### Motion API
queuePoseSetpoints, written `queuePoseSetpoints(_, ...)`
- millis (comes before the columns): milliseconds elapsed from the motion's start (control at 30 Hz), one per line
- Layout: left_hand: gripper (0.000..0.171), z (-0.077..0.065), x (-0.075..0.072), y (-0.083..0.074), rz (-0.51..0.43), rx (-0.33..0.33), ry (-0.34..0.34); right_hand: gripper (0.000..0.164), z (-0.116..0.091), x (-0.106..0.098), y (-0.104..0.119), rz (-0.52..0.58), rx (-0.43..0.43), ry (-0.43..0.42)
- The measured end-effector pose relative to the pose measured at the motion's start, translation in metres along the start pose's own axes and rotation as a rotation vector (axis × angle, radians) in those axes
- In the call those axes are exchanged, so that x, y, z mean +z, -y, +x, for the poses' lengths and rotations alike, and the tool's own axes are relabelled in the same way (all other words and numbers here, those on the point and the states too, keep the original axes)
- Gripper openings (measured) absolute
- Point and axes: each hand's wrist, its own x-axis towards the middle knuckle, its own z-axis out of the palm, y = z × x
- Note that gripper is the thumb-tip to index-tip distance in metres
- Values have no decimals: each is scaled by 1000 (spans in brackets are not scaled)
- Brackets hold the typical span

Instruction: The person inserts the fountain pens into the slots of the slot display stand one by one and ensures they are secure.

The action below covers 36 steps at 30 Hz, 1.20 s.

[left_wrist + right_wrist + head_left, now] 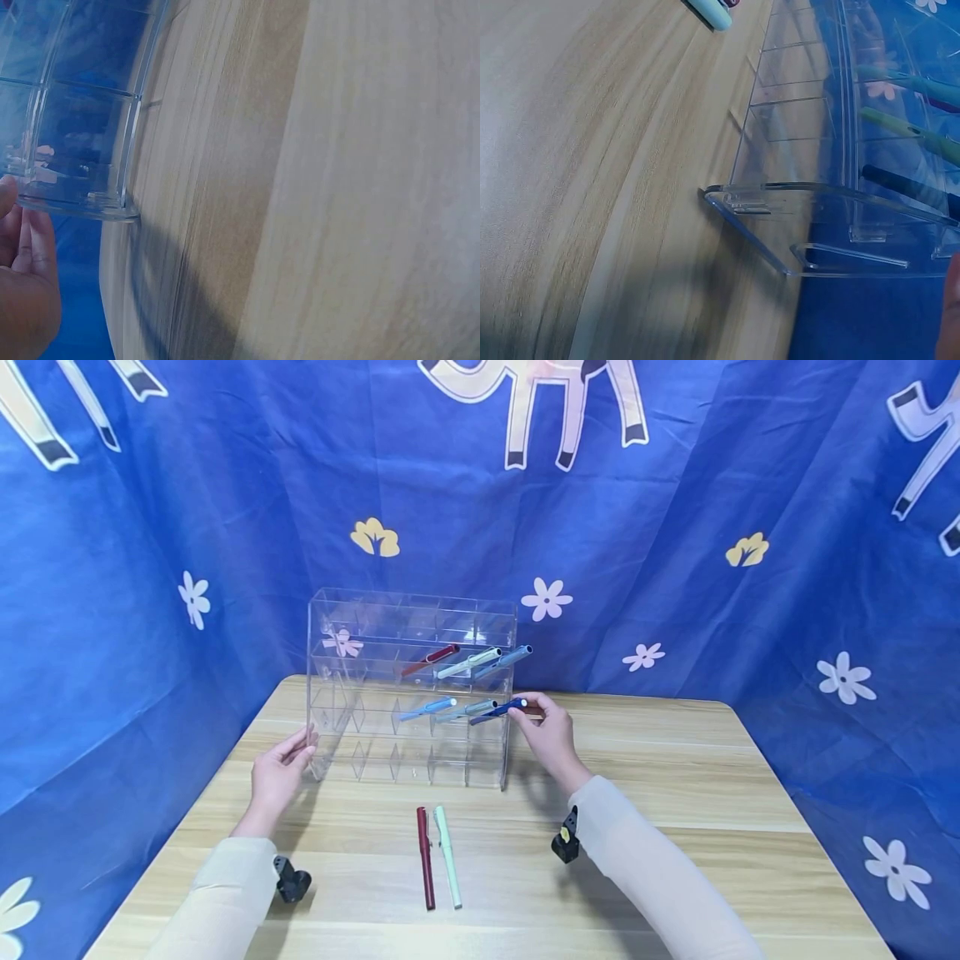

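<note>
A clear acrylic pen rack (375, 689) with several compartments stands upright on the table. My left hand (279, 774) holds its left side edge, with the thumb and fingers at the clear panel (75, 202). At the rack's right side my right hand (551, 735) pinches the end of a dark blue pen (491, 713), which lies slanted in the middle tier. Beside that pen rest a grey-blue pen (465, 710) and a light blue pen (427, 708). The tier above bears a dark red pen (430, 660), a mint pen (468, 663) and a blue pen (502, 662).
In front of the rack, a dark red pen (425, 860) and a mint green pen (448, 858) lie side by side on the wooden table (660, 827). A blue patterned cloth (637, 543) hangs behind and at both sides.
</note>
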Motion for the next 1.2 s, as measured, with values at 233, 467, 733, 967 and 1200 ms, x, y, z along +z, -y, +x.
queuePoseSetpoints(233,38,-1,0,-2,-21,6,6,20,1,-1,-1,-3,6,15)
queuePoseSetpoints(467,38,0,1,2,-9,10,4,33,-3,-7,-5,42,61,39)
queuePoseSetpoints(733,38,1,1,4,16,10,-2,39,-19,-17,-23,112,168,53)
queuePoseSetpoints(967,38,1,0,3,18,13,7,39,-42,-18,-37,141,284,27)
queuePoseSetpoints(1200,38,0,-1,1,25,24,22,43,-66,-15,-48,153,388,74)
